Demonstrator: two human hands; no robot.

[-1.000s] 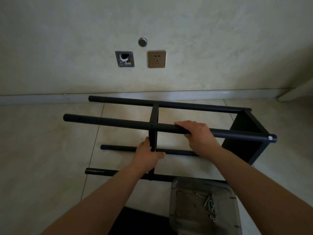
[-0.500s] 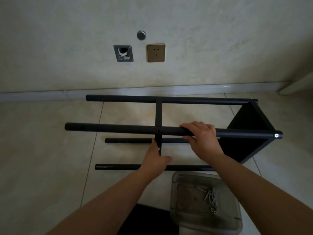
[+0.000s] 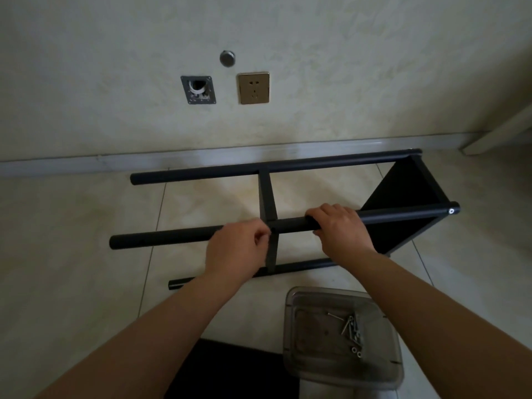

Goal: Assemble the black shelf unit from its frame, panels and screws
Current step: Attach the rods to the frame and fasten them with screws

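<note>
1. Since half a second ago, left hand (image 3: 236,249) rose from the lower tube to the upper tube (image 3: 161,239), grip pinched at the panel (image 3: 267,197) joint.
2. Right hand (image 3: 339,228) curls round that tube.
3. Frame (image 3: 331,162) lies sideways on the floor; screws (image 3: 352,331) sit in the clear tray (image 3: 290,355).

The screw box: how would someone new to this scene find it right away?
Start at the black shelf frame lying on the tiled floor by the wall. Nearer the person, below the right hand, sits the clear plastic box. It alone is see-through, with loose silver screws inside.
</note>
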